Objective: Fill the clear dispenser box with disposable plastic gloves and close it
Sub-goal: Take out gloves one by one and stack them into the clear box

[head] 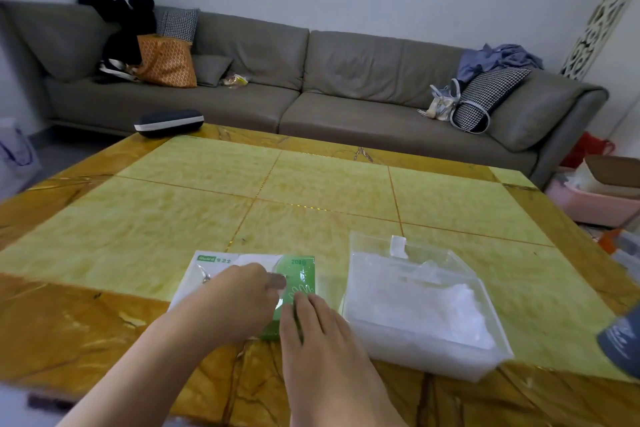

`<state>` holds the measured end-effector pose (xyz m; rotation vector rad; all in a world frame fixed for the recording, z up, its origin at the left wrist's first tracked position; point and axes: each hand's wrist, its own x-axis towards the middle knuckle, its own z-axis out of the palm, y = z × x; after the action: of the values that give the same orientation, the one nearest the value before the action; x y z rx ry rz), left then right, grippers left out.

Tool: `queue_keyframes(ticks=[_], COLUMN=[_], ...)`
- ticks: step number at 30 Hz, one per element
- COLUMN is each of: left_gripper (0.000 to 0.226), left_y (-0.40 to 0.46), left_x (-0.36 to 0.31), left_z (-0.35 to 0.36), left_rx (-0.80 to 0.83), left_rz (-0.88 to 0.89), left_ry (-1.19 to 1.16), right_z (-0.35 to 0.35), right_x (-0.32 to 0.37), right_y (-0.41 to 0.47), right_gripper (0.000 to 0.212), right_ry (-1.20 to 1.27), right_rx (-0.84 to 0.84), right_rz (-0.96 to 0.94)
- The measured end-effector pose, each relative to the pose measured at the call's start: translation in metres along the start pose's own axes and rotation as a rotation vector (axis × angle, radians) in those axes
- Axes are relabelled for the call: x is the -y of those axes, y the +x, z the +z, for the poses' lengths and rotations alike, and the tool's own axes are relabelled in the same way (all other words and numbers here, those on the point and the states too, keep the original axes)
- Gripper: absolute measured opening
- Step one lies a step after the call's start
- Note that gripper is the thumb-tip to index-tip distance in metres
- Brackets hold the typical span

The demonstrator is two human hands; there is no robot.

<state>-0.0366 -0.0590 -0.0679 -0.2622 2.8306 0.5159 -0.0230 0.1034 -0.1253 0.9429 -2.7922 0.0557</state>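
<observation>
Glove packet point(298, 274): left hand point(239, 302) apparently pinches it; right hand point(311, 326) presses it, fingers straight.

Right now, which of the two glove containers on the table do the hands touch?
The flat green-and-white glove packet, left of the clear dispenser box. Both hands, left and right, are on it; the box sits untouched.

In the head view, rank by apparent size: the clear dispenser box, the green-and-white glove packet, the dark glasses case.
1. Clear dispenser box, largest.
2. Glove packet, partly hidden under both hands, so its rank against the box is unsure.
3. Glasses case, smallest, though it lies farthest from the camera.
</observation>
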Motion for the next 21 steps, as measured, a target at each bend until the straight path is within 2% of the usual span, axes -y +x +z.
queue_keyframes(ticks=[2,3,6,10,12,14,15,17,21], left_gripper=[0.036,0.038,0.026,0.017,0.024,0.024,0.019,0.023,0.02], left_y=[-0.004,-0.005,-0.011,-0.009,-0.003,0.0,0.0,-0.002,-0.008], left_x=[0.001,0.003,0.006,0.001,0.003,0.005,0.006,0.005,0.004], left_z=[-0.01,-0.013,-0.018,-0.004,0.002,0.004,0.002,-0.001,-0.006], left_rx=[-0.12,-0.192,-0.296,-0.144,-0.094,-0.079,-0.072,-0.067,-0.085], left_rz=[-0.062,-0.094,-0.18,-0.177,-0.13,-0.129,-0.138,-0.142,-0.119], left_ry=[-0.133,-0.126,0.128,0.288,0.287,0.236,0.208,0.185,0.262], right_z=[0.001,0.0,0.0,0.002,0.002,0.002,0.001,0.0,-0.005], right_x=[0.0,0.0,-0.003,-0.002,-0.001,0.0,0.001,0.0,-0.002], right_y=[-0.001,-0.002,-0.004,-0.001,0.001,0.001,0.001,0.0,0.0], right_gripper=[0.054,0.054,0.039,0.046,0.043,0.039,0.043,0.057,0.066], right_ry=[0.001,0.005,-0.006,0.02,0.036,0.041,0.038,0.061,0.043], right_rx=[0.021,0.029,0.024,0.047,0.069,0.055,0.058,0.078,0.085], right_rz=[0.002,0.006,-0.026,-0.003,-0.013,-0.015,-0.001,0.0,-0.041])
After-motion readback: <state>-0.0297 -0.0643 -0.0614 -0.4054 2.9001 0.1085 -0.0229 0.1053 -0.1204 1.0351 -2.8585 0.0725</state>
